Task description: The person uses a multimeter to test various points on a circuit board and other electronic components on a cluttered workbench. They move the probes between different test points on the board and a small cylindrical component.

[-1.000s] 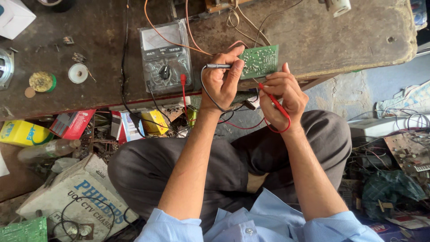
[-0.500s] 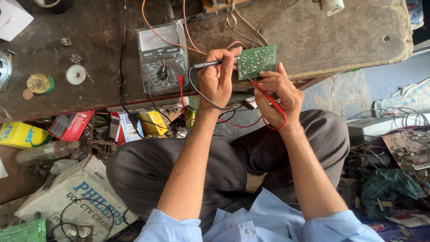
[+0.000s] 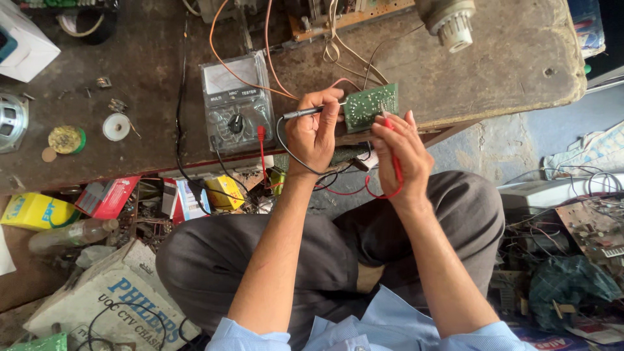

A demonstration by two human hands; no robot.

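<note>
At the bench edge, left to right: a grey analog multimeter (image 3: 235, 104) lies flat; my left hand (image 3: 315, 130) grips the black probe (image 3: 311, 112), tip pointing right at the green circuit board (image 3: 370, 106); my right hand (image 3: 402, 151), touching the board's lower edge, pinches the red probe (image 3: 392, 140) upward.

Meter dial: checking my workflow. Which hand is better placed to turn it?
Probably left. The left hand, holding the black probe, sits beside the multimeter; the right hand is farther.
</note>
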